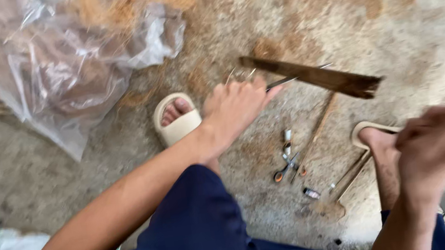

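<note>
Between our feet, scissors (286, 168) and small tools crowd the floor; a dark wooden strip (315, 76) bars the far side, a plastic bag (60, 61) the far left.

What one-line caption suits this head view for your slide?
Seated above a concrete floor, the left hand pinches thin nails beside a dark wooden strip; the blurred right hand is raised.

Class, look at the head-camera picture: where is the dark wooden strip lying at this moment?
The dark wooden strip lies slantwise on the concrete floor in the upper middle of the head view, just beyond the left hand and above the small tools scattered between the sandalled feet.
</note>
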